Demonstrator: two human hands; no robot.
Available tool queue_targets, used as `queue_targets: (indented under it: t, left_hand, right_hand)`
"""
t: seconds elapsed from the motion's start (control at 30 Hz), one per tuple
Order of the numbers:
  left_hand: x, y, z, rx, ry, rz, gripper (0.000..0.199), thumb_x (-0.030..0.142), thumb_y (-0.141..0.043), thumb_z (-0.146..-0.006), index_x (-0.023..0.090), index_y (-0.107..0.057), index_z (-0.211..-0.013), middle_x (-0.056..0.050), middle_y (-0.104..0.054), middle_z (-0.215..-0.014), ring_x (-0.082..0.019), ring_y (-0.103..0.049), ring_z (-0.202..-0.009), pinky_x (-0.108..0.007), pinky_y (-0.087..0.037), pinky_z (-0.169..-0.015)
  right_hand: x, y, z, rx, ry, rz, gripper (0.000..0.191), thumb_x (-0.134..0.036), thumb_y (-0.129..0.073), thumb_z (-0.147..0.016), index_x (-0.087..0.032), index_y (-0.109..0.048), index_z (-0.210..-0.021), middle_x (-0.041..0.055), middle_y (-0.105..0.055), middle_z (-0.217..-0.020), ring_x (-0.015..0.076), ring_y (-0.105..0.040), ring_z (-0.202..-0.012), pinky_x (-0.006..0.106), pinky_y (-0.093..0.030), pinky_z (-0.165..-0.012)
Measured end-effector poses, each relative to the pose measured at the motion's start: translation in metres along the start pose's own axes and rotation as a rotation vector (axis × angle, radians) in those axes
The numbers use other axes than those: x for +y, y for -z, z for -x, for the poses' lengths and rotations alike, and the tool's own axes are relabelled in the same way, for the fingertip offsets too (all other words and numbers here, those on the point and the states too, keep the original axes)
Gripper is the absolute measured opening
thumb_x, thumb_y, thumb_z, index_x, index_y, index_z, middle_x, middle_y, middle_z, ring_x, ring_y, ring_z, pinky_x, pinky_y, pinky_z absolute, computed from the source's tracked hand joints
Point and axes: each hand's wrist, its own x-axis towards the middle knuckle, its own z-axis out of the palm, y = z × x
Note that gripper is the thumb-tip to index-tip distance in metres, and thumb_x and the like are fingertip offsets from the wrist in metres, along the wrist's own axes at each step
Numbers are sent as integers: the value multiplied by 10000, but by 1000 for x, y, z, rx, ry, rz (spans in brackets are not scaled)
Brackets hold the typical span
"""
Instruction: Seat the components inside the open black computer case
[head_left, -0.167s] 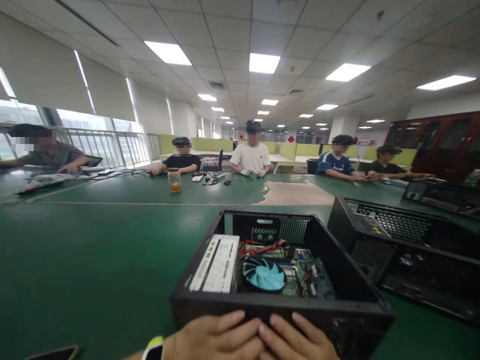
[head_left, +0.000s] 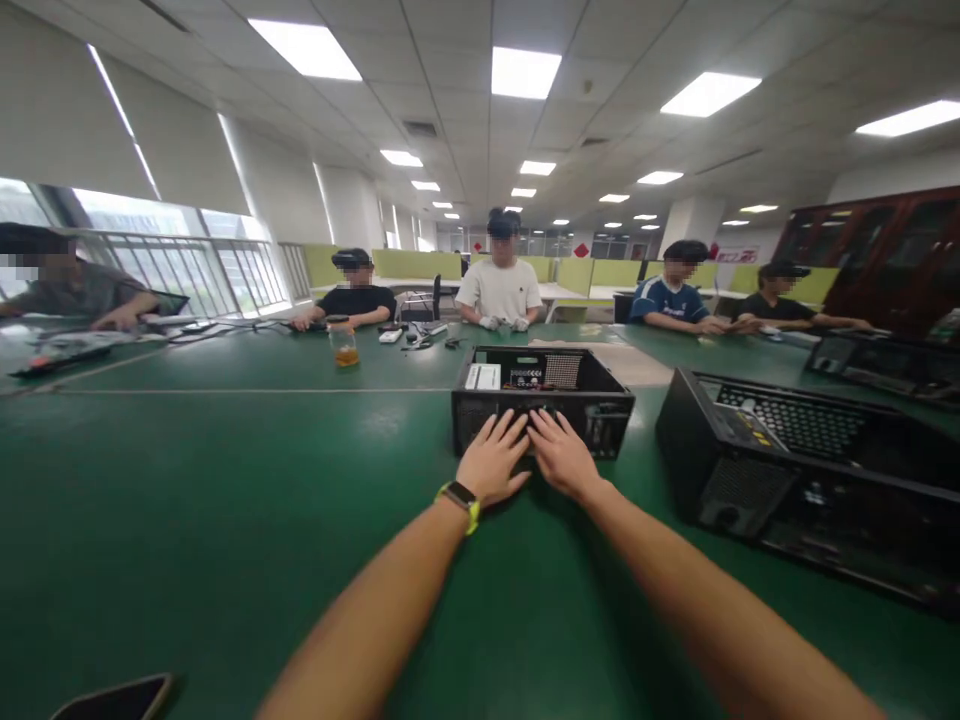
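The left hand [head_left: 491, 462] and the right hand [head_left: 568, 455] are side by side, fingers extended and slightly spread, laid against the near wall of a black computer case [head_left: 581, 408]; neither grasps anything. A watch [head_left: 459, 493] with a yellow-green strap circles the left wrist. The case stands open at the top on the green worktop [head_left: 262, 470], toward its far edge, with a white box [head_left: 483, 377] inside at the left. Just behind it is a tan patch [head_left: 630, 365]. A second black case [head_left: 787, 505] stands to the right, apart from the first. A jar [head_left: 345, 350] of amber liquid is left of the first case, nearer the far edge. A dark flat object [head_left: 112, 703] lies toward the near left corner. Across the far edge sits a person [head_left: 499, 290] in a white T-shirt.
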Motion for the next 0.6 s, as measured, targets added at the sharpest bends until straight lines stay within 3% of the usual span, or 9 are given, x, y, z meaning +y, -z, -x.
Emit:
queue_targets:
  t: [0.03, 0.13, 0.23, 0.37, 0.47, 0.57, 0.6]
  left_hand:
    - [7, -13, -19, -38, 161, 15, 630, 471, -426, -853, 119, -387, -1373, -131, -350, -1442, -286, -185, -1374, -459, -135, -1135]
    - [38, -36, -53, -68, 299, 82, 770, 544, -401, -836, 73, -265, -1430, -168, -273, -1472, -323, -94, -1387, -481, -90, -1132]
    - [55, -34, -55, -18, 302, 104, 725, 529, -385, -849, 102, -285, -1427, -139, -289, -1472, -300, -68, -1394, -480, -65, -1134]
    - [48, -18, -34, 34, 238, 91, 608, 498, -364, -881, 161, -368, -1387, -100, -286, -1480, -267, -126, -1390, -460, -97, -1134]
    - [38, -6, -13, 8, 227, 78, 530, 473, -367, -895, 192, -430, -1340, -92, -376, -1431, -257, -205, -1370, -452, -135, -1128]
    - [30, 1, 8, -20, 261, 41, 484, 446, -402, -887, 194, -480, -1293, -101, -428, -1390, -264, -262, -1346, -451, -169, -1119]
    - [27, 3, 14, -24, 279, 27, 473, 436, -415, -882, 193, -490, -1281, -106, -434, -1383, -266, -274, -1340, -451, -180, -1114]
  right_hand:
    - [11, -5, -20, -98, -46, 7, 412, -211, -348, -889, -79, -555, -1220, 129, -432, -1370, 226, -350, -1298, 409, -170, -1123]
    - [25, -2, -50, -234, -77, 41, 408, -236, -314, -903, -68, -613, -1125, 139, -499, -1303, 249, -370, -1265, 408, -154, -1116]
    - [28, 16, -41, -266, -70, 75, 406, -225, -304, -904, -90, -591, -1157, 125, -511, -1287, 244, -383, -1239, 392, -166, -1097]
    - [45, 46, -6, -257, -178, 139, 398, -234, -293, -907, -135, -563, -1183, 121, -502, -1286, 237, -379, -1227, 401, -169, -1073]
    - [77, 70, 20, -243, -565, 257, 402, -352, -376, -879, -137, -571, -1156, 164, -473, -1289, 296, -363, -1231, 469, -180, -1039]
    - [118, 90, 46, -321, -1097, 317, 648, -533, -525, -751, -68, -527, -1203, 271, -414, -1296, 389, -362, -1219, 546, -221, -981]
    - [131, 95, 55, -359, -1213, 285, 715, -574, -538, -719, -53, -520, -1208, 295, -425, -1272, 399, -391, -1196, 553, -251, -957]
